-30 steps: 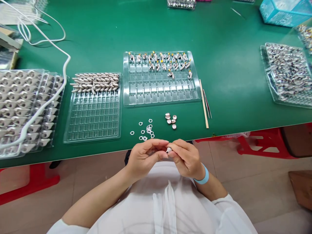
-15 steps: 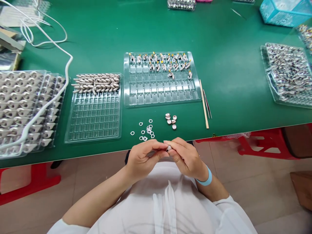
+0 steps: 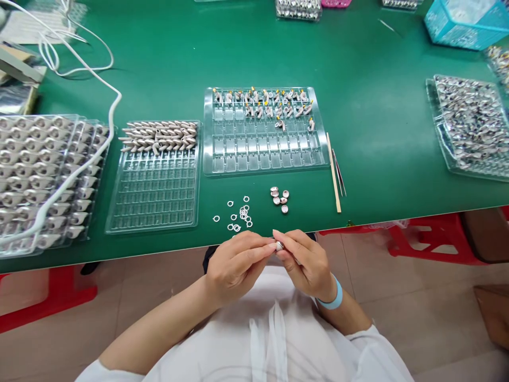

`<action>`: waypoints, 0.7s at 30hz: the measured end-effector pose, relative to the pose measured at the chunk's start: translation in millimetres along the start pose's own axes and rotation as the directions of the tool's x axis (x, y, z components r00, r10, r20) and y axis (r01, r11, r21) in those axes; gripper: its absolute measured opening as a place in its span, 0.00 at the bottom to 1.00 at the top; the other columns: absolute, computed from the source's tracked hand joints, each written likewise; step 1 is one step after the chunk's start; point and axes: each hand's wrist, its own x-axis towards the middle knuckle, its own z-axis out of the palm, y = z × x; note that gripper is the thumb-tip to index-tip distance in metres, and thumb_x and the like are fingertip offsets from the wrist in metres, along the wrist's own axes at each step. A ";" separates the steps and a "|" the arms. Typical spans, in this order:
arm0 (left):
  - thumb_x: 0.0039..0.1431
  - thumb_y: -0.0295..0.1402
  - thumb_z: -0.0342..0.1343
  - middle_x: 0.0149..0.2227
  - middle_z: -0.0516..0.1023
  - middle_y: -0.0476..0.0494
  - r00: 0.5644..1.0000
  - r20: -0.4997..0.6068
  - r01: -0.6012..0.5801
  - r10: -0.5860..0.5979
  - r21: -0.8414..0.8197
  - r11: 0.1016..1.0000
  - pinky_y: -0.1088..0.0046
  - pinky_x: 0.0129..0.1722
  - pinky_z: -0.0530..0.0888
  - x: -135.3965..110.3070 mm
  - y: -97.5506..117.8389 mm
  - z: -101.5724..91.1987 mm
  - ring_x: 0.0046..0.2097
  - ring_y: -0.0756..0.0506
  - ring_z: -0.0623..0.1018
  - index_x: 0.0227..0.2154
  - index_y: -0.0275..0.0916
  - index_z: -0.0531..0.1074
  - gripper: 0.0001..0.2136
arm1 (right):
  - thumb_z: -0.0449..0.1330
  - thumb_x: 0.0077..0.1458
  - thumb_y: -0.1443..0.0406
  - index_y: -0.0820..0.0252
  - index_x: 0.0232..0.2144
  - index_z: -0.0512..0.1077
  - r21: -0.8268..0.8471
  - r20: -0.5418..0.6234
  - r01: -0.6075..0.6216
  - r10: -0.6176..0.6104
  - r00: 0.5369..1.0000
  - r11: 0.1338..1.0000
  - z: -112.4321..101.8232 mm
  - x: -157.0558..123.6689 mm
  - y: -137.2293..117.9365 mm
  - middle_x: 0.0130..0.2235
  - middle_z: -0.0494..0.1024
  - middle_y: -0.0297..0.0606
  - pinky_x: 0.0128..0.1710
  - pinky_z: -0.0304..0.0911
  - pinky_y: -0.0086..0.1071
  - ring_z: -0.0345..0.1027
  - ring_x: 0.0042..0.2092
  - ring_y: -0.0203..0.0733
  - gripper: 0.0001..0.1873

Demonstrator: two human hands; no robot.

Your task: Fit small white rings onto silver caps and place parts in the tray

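Note:
My left hand (image 3: pixel 234 263) and my right hand (image 3: pixel 306 261) meet just below the near edge of the green table (image 3: pixel 358 106). Both pinch one small white round part (image 3: pixel 279 245) between their fingertips. Just beyond my hands, on the table, lie several small white rings (image 3: pixel 238 212) and a little cluster of round caps (image 3: pixel 279 198). Further back, a clear plastic tray (image 3: pixel 264 154) holds pale parts with yellow tips in its far rows.
A clear tray (image 3: pixel 155 196) with pale pointed parts in its top rows sits left of centre. Stacked trays (image 3: pixel 43 180) of grey parts and a white cable (image 3: pixel 107 114) fill the far left. A wooden stick (image 3: pixel 333 172) and tweezers (image 3: pixel 339 172) lie right of the centre tray. Another tray (image 3: pixel 471 124) is at right, a blue basket (image 3: pixel 465 21) beyond.
My hands have sunk slightly toward me and the view has tipped a little. They keep pinching the same small part; nothing on the table has moved.

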 end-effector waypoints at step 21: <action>0.51 0.14 0.57 0.35 0.80 0.41 0.999 -0.038 0.009 -0.010 -0.015 1.000 0.71 0.31 0.75 -2.8 -1.2 4.0 0.35 0.47 0.78 0.43 0.36 0.73 0.17 | 0.54 0.57 0.72 0.61 0.55 0.65 0.034 -0.054 0.023 -0.022 0.998 0.999 3.4 0.3 4.6 0.38 0.75 0.43 0.31 0.70 0.31 0.70 0.36 0.38 0.22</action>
